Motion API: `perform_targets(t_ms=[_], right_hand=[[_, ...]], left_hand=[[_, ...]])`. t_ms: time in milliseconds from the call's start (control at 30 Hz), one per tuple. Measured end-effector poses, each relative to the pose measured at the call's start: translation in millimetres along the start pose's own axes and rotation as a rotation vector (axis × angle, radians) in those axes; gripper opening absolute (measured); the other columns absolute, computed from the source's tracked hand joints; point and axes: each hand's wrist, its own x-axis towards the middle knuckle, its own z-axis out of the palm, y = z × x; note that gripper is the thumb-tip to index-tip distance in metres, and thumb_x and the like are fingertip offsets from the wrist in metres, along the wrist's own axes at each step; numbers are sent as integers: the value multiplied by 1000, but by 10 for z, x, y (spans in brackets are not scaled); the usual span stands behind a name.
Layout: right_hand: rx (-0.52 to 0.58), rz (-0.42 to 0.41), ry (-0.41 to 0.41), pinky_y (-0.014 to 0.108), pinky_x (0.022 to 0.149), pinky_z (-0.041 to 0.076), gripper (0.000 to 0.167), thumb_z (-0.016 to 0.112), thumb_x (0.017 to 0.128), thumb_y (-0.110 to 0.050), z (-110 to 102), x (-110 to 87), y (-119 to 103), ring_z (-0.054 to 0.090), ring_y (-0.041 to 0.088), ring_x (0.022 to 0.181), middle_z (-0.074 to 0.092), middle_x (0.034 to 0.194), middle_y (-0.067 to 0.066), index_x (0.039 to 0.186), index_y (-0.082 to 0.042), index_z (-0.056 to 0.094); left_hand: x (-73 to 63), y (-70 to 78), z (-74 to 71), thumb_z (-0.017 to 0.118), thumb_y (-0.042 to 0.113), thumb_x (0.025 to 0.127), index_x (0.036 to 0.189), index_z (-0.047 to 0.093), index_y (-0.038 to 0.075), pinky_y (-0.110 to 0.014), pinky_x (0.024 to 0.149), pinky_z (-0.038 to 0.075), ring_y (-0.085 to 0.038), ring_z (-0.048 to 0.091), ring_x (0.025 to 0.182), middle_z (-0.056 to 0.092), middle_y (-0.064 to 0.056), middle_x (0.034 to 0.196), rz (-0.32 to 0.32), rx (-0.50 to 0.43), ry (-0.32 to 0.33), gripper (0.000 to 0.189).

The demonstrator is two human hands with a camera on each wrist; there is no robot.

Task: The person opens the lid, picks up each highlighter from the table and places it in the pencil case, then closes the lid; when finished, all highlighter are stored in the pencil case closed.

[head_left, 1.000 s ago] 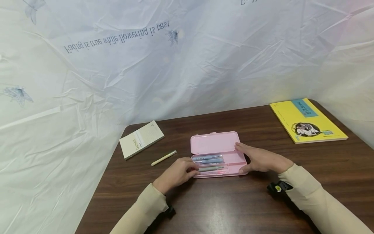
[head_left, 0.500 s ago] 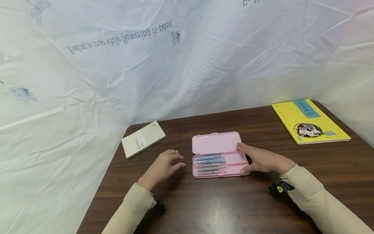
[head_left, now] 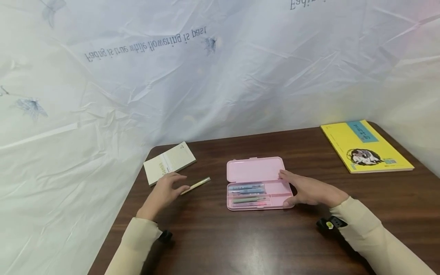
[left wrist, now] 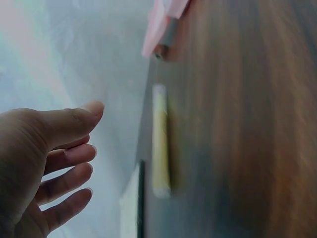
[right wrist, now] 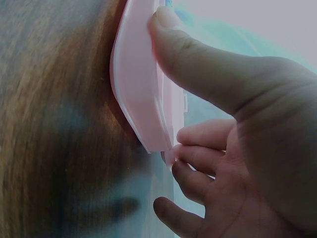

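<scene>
A pink pencil case (head_left: 255, 170) lies with its lid raised. Blue pens (head_left: 245, 190), a green pen (head_left: 245, 199) and pink ones fill the left side of its compartments. My right hand (head_left: 311, 190) holds the case's right end; in the right wrist view the thumb rests on the rim of the case (right wrist: 136, 79) and fingertips touch the lid side. My left hand (head_left: 163, 194) hovers at the near end of a yellow pen (head_left: 200, 184) on the table. In the left wrist view its fingers are loosely bent, apart from the blurred pen (left wrist: 160, 144).
A cream notepad (head_left: 172, 162) marked "Gambit" lies behind my left hand, at the table's far left. At the far right is a yellow book (head_left: 350, 141) with a blue label. A white printed sheet (head_left: 223, 95) hangs along the table's back edge.
My left hand has left the pencil case's left end and moved left to the yellow pen. The right hand stays on the case. The view has shifted slightly.
</scene>
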Motion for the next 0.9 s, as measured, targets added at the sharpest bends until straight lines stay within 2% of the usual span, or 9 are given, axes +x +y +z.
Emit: perform_targets(t_ms=[233, 367, 667, 900], right_hand=[[6, 4, 6, 62, 112, 29, 107, 79, 77, -53, 15, -11, 7, 28, 47, 144, 23, 160, 28, 154, 2, 29], [13, -7, 7, 62, 112, 28, 107, 79, 78, -52, 21, -10, 19, 28, 47, 144, 23, 160, 28, 154, 3, 28], [8, -5, 7, 62, 112, 29, 108, 79, 78, -53, 11, -12, 9, 29, 47, 144, 23, 160, 28, 155, 2, 27], [7, 0, 4, 62, 112, 29, 109, 79, 78, -53, 7, -3, 22, 29, 47, 144, 23, 160, 27, 155, 2, 27]], left_hand=[[-52, -215, 68, 78, 29, 88, 118, 71, 3, -52, 95, 50, -33, 63, 112, 68, -11, 116, -110, -8, -110, 41], [-63, -289, 110, 79, 29, 87, 117, 72, 3, -51, 93, 51, -33, 63, 109, 68, -11, 114, -148, -17, -133, 40], [-65, -367, 197, 79, 27, 86, 115, 72, 2, -43, 81, 53, -21, 62, 93, 68, -6, 105, -155, -26, -135, 39], [-62, -383, 245, 80, 24, 85, 111, 74, 2, -40, 78, 53, -19, 62, 89, 67, -4, 100, -142, -36, -116, 35]])
